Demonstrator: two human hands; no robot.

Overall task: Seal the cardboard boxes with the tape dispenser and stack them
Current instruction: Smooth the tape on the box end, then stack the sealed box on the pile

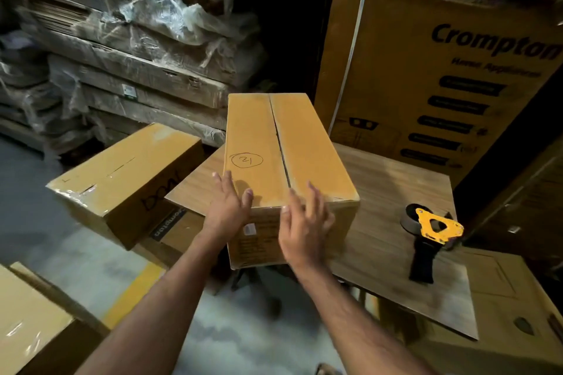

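**Cardboard box squared up, seam untaped**

We find the box [286, 161] lying lengthwise on the wooden surface [380, 192], flaps closed, centre seam bare. Both hands, left [227, 207] and right [304, 227], rest open-fingered at its near end. The tape dispenser [429, 231] lies just to the right, untouched. We judge sealing comes next: the right hand must fetch it.

We see both bare forearms reaching forward and up from the bottom edge. Left hand [227, 205] lies flat, palm down, fingers straight and spread, thumb out to the right. Right hand [304, 222] is open too, fingers slightly bent and blurred, just beside the left.
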